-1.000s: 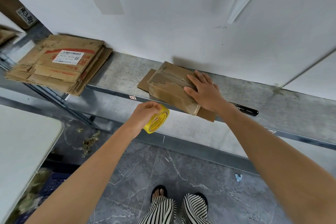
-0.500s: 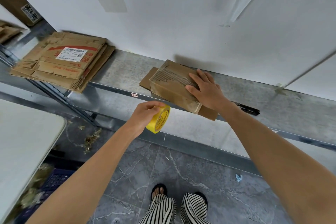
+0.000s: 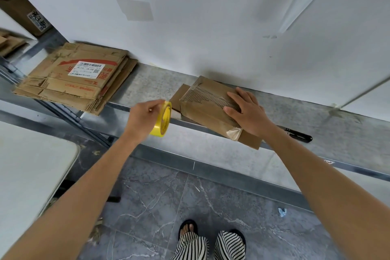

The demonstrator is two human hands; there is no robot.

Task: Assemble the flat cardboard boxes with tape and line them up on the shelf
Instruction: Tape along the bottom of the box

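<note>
A small brown cardboard box [image 3: 205, 103], folded up with worn old tape on top, sits at the front edge of the grey metal shelf [image 3: 316, 116]. My right hand [image 3: 248, 112] lies flat on its top, fingers straight, pressing it down. My left hand [image 3: 143, 120] grips a yellow tape roll [image 3: 163, 119] just left of the box, level with the shelf edge. A stack of flat cardboard boxes [image 3: 78, 78] with a white shipping label lies at the shelf's left end.
A black-handled knife [image 3: 297, 135] lies on the shelf behind my right wrist. A white table [image 3: 31, 167] stands at the lower left. More cardboard [image 3: 12, 42] sits on the shelf unit at far left. My feet stand on the marble floor [image 3: 160, 202].
My left hand has raised the tape roll from below the shelf edge up beside the box. My right hand stays flat on the box.
</note>
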